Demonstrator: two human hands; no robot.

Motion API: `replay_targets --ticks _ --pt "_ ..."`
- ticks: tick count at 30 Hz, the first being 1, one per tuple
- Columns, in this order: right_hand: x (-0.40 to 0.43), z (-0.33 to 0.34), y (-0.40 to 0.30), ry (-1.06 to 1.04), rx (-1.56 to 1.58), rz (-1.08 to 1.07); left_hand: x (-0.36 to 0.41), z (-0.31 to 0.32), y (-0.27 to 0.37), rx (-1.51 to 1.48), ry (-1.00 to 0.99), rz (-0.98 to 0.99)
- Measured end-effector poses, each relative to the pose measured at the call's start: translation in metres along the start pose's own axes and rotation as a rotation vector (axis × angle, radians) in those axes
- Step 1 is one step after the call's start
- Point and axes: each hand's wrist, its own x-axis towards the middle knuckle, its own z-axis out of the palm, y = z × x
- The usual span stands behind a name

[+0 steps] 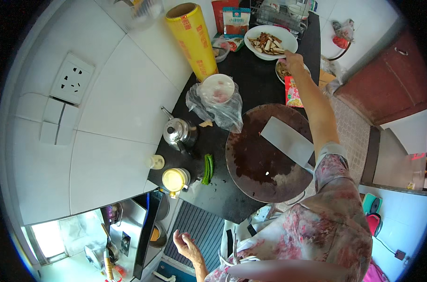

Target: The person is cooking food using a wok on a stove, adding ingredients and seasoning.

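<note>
My right hand [293,60] reaches to the far end of the counter and grips the rim of a white bowl [257,49] with sliced brown and pale food. My left hand [187,246] is low at the left, empty, fingers loosely bent. Between them a cleaver [287,139] lies flat on a round wooden chopping board [248,176], its handle partly hidden by my sleeve. A small white piece sits on the wet board. Green peppers [207,169] lie left of it. A bowl with a pinkish smear [218,88] rests on a clear plastic bag [224,114].
A steel kettle [178,130], a yellow-lidded jar [174,180] and a small jar [157,162] stand by the wall. A yellow roll of film [195,42] stands behind. A red packet [293,93] and another food bowl [282,72] are under my right arm. A wire rack [280,17] is beyond.
</note>
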Motion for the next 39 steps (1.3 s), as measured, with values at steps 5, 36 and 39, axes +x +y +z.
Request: replay_targets --ticks 5,36,39 --pt "-0.014 -0.013 -0.005 0.015 -0.036 -0.033 0.004 0.011 0.015 0.019 -0.063 0.02" --pt "-0.546 0.016 0.055 -1.619 -0.636 0.303 0.021 -0.1 0.015 -0.993 -0.567 -0.426" --pt "-0.625 0.073 0.077 -1.71 -0.643 -0.105 0.023 -0.18 0.002 -1.05 -0.407 -0.399"
